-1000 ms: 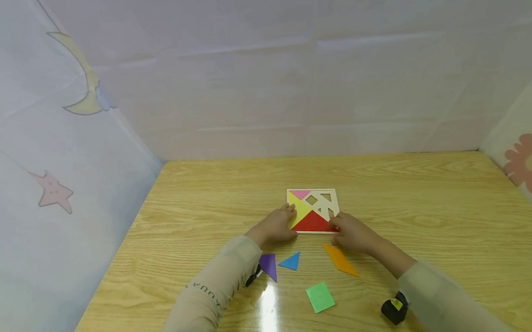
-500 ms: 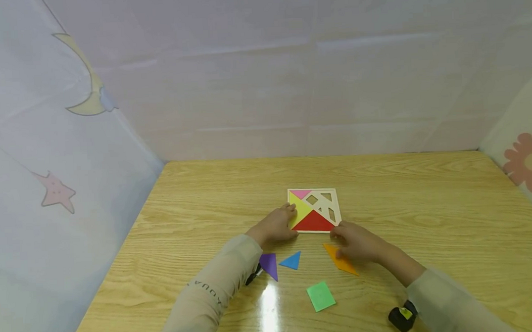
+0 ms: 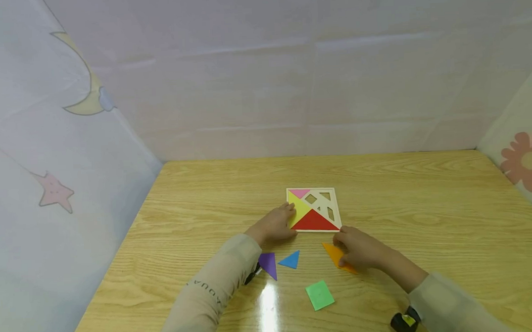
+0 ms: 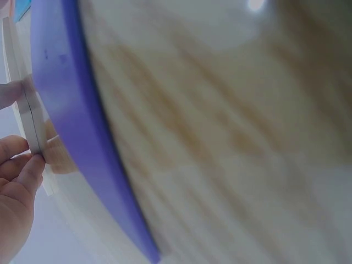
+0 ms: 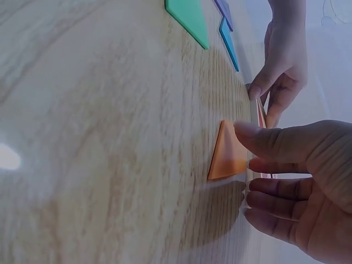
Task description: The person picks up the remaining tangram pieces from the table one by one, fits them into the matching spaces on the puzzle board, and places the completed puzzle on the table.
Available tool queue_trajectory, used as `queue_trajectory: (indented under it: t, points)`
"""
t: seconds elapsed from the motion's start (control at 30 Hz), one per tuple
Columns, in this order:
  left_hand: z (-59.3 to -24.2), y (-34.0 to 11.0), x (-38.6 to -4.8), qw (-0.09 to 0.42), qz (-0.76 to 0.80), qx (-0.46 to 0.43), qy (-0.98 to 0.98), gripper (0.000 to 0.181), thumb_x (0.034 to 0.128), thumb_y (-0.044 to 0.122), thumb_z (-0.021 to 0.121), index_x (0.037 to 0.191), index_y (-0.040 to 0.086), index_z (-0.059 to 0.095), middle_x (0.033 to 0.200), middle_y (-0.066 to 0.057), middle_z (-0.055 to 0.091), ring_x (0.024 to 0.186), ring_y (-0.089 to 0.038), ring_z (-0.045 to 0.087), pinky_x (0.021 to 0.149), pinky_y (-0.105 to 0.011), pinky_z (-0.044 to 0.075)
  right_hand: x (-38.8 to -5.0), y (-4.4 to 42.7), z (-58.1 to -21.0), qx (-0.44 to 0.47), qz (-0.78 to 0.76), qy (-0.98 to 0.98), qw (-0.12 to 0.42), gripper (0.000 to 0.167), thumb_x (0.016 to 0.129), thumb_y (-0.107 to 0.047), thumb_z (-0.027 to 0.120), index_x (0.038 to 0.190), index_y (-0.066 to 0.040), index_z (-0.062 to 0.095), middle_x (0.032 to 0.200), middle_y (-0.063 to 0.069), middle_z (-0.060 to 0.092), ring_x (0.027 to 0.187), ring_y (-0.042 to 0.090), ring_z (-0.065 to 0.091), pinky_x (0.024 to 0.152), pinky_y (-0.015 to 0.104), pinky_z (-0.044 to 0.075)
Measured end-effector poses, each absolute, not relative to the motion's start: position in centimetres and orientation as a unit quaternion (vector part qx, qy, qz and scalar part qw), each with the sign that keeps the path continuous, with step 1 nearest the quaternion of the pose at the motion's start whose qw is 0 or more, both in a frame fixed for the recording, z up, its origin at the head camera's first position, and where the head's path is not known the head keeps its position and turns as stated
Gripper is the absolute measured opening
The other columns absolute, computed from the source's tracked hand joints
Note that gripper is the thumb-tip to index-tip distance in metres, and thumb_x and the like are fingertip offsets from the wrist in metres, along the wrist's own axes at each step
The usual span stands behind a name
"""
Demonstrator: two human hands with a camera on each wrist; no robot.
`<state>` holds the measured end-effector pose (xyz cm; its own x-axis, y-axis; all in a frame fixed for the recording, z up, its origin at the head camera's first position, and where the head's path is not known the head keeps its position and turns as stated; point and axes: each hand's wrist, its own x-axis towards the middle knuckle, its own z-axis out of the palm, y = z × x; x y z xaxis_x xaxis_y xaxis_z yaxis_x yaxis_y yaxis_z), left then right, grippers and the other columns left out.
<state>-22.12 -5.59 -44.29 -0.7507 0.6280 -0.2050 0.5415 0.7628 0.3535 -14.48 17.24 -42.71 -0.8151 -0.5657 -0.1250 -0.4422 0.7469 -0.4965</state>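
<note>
The left hand grips the left side of a wooden puzzle board, its fingertips by the yellow triangle. In the left wrist view, fingertips and thumb pinch the board's edge. A red triangle and a pink piece sit in the board, beside cut-out openings. Below its lower right corner the right hand is over the orange parallelogram, partly covering it. The right wrist view shows that hand with thumb and fingers apart around the orange piece; contact is unclear.
On the wooden table lie a purple piece, a blue triangle and a green square, nearer than the board. Black devices are at both wrists. Printed cloth walls stand behind and beside the table.
The right hand has moved from the board's lower right corner down and slightly right, to the orange piece. The left hand has stayed on the board.
</note>
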Motion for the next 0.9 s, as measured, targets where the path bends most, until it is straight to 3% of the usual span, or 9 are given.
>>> queue_trajectory:
  t: [0.53,0.9]
  points:
    - [-44.0,-5.7,-22.1,0.164,0.152,0.308,0.925,0.06,0.0802,0.028,0.056,0.13,0.001,0.036,0.14,-0.008,0.022,0.128,-0.021,0.014,0.102,-0.028,0.016,-13.6,16.5,-43.1,-0.283,-0.185,0.939,0.064,0.032,0.06,-0.015,0.077,0.075,-0.005,0.05,0.069,-0.001,0.034,0.062,0.014,0.032,0.053,0.024,0.032]
    - [-44.0,-5.4,-22.0,0.169,0.151,0.306,0.925,0.061,0.0802,0.028,0.057,0.13,0.001,0.036,0.14,-0.008,0.022,0.128,-0.02,0.014,0.102,-0.028,0.016,-13.3,15.4,-42.9,-0.199,-0.207,0.951,0.116,0.032,0.059,-0.003,0.076,0.077,-0.003,0.05,0.07,0.002,0.04,0.061,0.015,0.038,0.055,0.028,0.038]
